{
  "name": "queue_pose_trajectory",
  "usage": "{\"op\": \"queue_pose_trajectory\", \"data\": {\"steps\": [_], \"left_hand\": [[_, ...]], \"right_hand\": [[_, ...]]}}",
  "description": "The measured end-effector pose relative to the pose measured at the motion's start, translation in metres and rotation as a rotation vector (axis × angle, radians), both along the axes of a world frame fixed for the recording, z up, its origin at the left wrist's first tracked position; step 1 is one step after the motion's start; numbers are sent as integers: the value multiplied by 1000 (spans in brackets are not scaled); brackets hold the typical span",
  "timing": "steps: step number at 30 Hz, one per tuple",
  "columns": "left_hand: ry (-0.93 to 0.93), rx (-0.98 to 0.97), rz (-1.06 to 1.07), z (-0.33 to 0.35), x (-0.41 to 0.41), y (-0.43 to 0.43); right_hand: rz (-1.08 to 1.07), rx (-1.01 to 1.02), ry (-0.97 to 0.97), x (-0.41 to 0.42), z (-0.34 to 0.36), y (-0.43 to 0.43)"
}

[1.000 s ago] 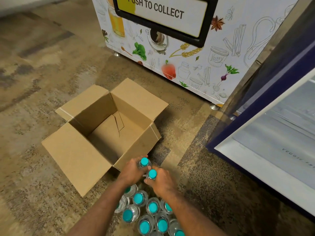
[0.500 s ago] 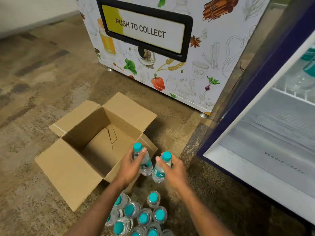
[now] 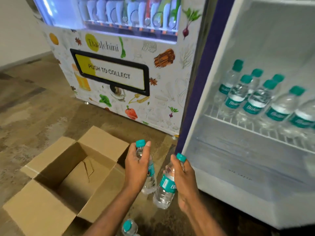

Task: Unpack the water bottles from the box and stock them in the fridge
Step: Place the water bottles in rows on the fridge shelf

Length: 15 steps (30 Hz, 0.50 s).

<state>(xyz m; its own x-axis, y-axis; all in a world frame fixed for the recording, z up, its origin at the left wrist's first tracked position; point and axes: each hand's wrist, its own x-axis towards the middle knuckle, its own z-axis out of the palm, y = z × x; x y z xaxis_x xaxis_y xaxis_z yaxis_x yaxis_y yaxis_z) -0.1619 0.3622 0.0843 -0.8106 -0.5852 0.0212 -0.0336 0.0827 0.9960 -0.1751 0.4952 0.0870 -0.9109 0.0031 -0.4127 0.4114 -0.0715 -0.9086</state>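
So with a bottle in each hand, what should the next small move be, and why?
Probably swing both up and right to the wire shelf in the open fridge. The left hand grips the left bottle and the right hand grips the right bottle, both off the floor; shelved bottles stand there with bare wire at the front left.

All that shows of the person is a pair of arms, reaching in from the near edge. The left forearm (image 3: 109,215) and right forearm (image 3: 204,223) are slim and bare right up to that edge. The left hand (image 3: 136,167) and right hand (image 3: 185,181) are bare too, long-fingered, with knuckles and wrist creases showing faintly, slightly blurred.
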Motion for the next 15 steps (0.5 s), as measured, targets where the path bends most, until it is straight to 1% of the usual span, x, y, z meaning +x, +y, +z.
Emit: {"op": "queue_pose_trajectory", "data": {"steps": [3, 7, 10, 12, 15], "left_hand": [[14, -14, -46, 42, -9, 21], [44, -94, -148, 97, -17, 48], [71, -144, -140, 134, -21, 70], [130, -185, -103, 160, -25, 83], [283, -284, -76, 197, -31, 102]], "right_hand": [[-22, -13, 23, -5, 37, 18], [-19, -80, 86, -11, 87, 41], [-34, -107, 132, -14, 126, 58], [-55, -105, 161, -17, 149, 70], [-78, -114, 200, -21, 182, 87]]}}
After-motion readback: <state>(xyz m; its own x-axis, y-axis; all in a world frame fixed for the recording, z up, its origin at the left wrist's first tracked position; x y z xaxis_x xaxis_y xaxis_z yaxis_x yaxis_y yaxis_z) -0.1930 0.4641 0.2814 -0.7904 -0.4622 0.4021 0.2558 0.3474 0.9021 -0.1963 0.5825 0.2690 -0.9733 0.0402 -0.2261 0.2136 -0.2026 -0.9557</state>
